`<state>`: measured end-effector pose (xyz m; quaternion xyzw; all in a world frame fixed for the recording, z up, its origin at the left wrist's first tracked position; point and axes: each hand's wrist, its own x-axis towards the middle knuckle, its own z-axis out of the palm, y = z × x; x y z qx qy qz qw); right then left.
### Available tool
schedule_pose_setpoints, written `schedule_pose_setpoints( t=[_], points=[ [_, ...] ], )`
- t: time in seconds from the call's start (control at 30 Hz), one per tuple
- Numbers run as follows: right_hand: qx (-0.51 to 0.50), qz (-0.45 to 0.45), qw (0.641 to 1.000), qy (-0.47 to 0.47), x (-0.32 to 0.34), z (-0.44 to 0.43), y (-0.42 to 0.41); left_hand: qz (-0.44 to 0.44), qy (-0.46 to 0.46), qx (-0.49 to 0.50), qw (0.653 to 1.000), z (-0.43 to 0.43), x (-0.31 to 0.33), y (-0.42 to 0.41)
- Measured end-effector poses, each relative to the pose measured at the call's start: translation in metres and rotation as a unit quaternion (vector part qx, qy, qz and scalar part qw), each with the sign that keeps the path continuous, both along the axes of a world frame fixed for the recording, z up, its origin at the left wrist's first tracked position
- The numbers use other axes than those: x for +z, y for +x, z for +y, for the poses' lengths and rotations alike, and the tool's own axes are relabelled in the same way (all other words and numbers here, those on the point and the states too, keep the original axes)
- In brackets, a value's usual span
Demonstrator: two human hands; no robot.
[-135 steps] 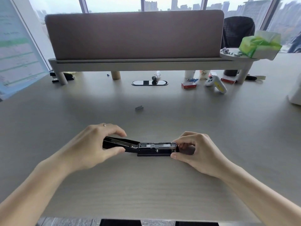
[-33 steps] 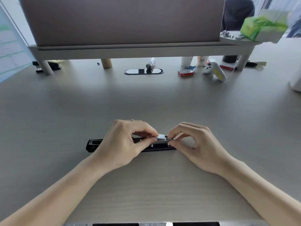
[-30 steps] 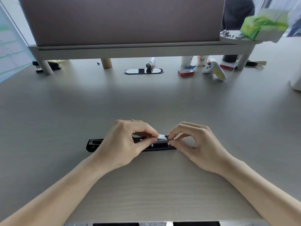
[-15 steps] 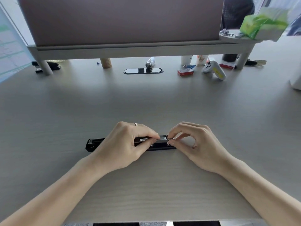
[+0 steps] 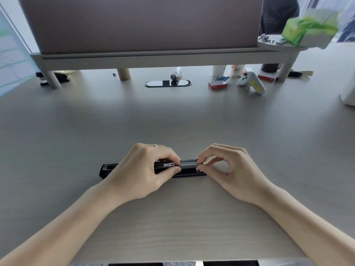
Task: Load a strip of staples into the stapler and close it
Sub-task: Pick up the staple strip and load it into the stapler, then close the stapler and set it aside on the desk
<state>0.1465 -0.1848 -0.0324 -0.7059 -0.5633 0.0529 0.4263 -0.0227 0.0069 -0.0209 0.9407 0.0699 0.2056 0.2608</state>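
A black stapler (image 5: 189, 170) lies flat and unfolded on the desk (image 5: 172, 121), its top arm (image 5: 107, 168) swung out to the left. My left hand (image 5: 146, 169) covers the stapler's middle, thumb and fingers pinched on the metal pusher in the magazine channel (image 5: 189, 163). My right hand (image 5: 230, 169) pinches the channel's right tip with thumb and forefinger. The staple strip is no longer plainly visible; whether it sits in the channel I cannot tell.
At the back stand a red staple box (image 5: 218, 85), a white controller (image 5: 251, 83), a small tube (image 5: 176, 73), an oval cable port (image 5: 168, 83) and a raised shelf (image 5: 153, 58) with a partition. A green tissue pack (image 5: 307, 28) sits at the shelf's right end.
The silvery staple strip held between my fingertips a second ago has gone down into the channel. My left fingers slid slightly left onto the pusher. The stapler has stayed in place.
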Motion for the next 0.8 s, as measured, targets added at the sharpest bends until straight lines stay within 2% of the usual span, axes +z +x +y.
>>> schedule_pose_setpoints(
  t=[0.2,0.37,0.53,0.6,0.7,0.8],
  points=[
    [-0.026,0.04,0.999,-0.021,-0.005,-0.001,0.003,0.065,-0.019,0.007,0.998,0.016,0.014,-0.014],
    [-0.037,0.029,0.998,-0.053,-0.008,0.002,0.004,0.162,0.008,0.042,0.986,0.046,0.032,-0.042],
    [-0.047,0.036,0.996,-0.063,-0.006,0.003,0.002,0.195,0.044,0.039,0.979,0.06,0.045,-0.052],
    [-0.048,0.039,0.996,-0.061,-0.006,0.004,0.001,0.19,0.067,0.03,0.979,0.061,0.057,-0.05],
    [-0.051,0.041,0.996,-0.062,-0.007,0.004,0.001,0.128,0.088,0.064,0.986,0.056,0.081,-0.043],
    [-0.049,0.04,0.996,-0.06,-0.007,0.005,0.002,0.089,0.038,0.046,0.994,0.045,0.088,-0.027]
  ],
)
